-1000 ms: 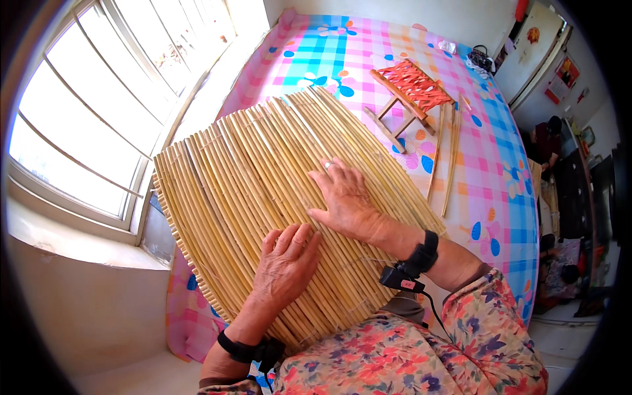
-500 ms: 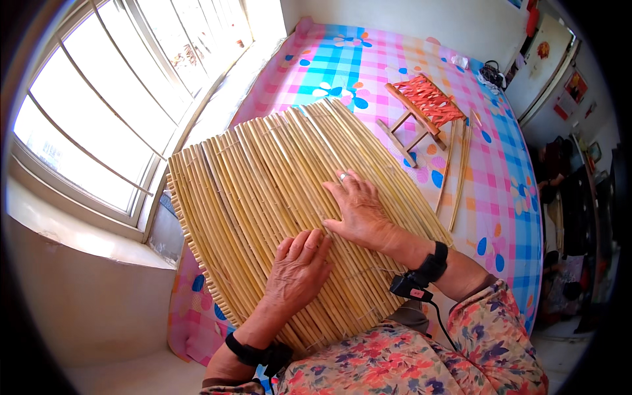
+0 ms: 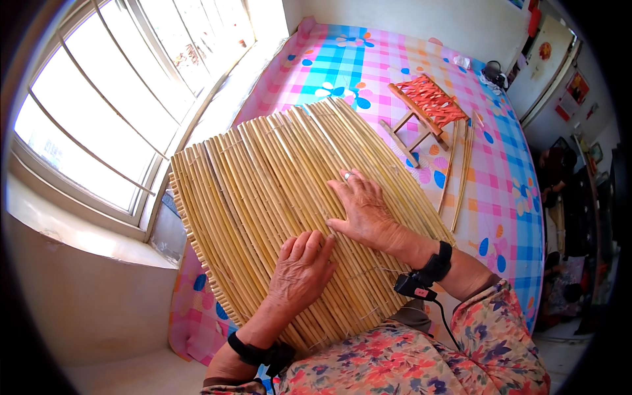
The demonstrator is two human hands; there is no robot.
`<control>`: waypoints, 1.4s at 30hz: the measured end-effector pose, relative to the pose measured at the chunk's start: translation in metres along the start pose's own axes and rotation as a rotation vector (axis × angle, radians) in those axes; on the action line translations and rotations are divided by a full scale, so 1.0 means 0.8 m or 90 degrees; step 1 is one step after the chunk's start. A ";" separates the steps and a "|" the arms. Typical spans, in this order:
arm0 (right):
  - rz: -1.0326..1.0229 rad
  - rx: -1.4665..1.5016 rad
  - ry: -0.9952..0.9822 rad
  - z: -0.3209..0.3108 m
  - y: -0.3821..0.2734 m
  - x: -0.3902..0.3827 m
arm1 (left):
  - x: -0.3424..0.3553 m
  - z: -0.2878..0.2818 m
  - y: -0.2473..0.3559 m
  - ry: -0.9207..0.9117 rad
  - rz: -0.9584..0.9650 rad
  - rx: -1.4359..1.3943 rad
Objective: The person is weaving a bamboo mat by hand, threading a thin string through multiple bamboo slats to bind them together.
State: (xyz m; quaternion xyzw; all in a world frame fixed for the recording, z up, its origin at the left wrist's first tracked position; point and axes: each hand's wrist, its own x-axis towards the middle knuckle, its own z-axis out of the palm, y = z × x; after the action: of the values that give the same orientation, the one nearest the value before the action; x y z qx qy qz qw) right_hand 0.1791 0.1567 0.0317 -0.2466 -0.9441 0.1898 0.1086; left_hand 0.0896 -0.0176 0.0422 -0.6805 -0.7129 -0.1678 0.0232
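Observation:
A mat of straw-coloured stalks [image 3: 263, 178], bound side by side with thin thread, lies tilted across my lap. My left hand [image 3: 301, 266] rests on the middle of it, fingers loosely bent and a little apart, tips against the stalks. Just up and right of it, my right hand [image 3: 362, 207] lies on the mat with fingers spread, a ring on one finger. Its thumb points toward the left hand's fingertips. Neither hand visibly holds a loose stalk. A black band with a small box sits on each wrist, and the right one [image 3: 415, 286] has a cable.
A small wooden folding stool [image 3: 428, 108] with a red woven seat stands on the checked, flowered bedcover [image 3: 507, 191]. Several loose stalks [image 3: 464, 174] lie beside it. A barred window [image 3: 99, 112] is on the left. Dark and white items [image 3: 494, 76] sit at the far right corner.
The whole view has shifted very slightly. Both hands stay at nearly the same place on the mat. In the far right background, a dark figure shows a little more.

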 end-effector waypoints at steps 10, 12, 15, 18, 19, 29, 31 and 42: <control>-0.056 0.187 0.102 -0.018 0.028 -0.004 | 0.001 -0.002 0.001 -0.004 0.000 0.006; -0.062 0.220 0.056 -0.039 0.033 -0.017 | 0.001 -0.004 0.001 -0.005 -0.002 0.007; -0.103 0.257 -0.023 -0.050 0.036 -0.047 | 0.000 -0.001 0.002 0.005 -0.005 0.008; -0.154 0.252 -0.084 -0.049 0.033 -0.078 | -0.001 0.003 0.000 0.023 -0.001 0.014; -0.172 0.239 -0.105 -0.048 0.032 -0.086 | 0.000 0.004 -0.001 0.036 0.009 0.021; -0.400 -0.055 -0.041 -0.035 0.000 -0.112 | 0.001 -0.004 0.001 0.005 0.014 0.026; -0.407 -0.093 -0.049 -0.033 -0.005 -0.115 | -0.001 -0.003 0.000 0.006 0.007 0.016; -0.148 0.177 -0.049 -0.056 0.014 -0.064 | 0.001 -0.001 0.000 0.015 0.003 -0.006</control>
State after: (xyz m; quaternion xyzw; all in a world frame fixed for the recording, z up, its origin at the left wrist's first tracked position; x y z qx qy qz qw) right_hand 0.2412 0.1536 0.0617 -0.1112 -0.9343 0.3141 0.1269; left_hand 0.0894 -0.0173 0.0429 -0.6801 -0.7103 -0.1792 0.0286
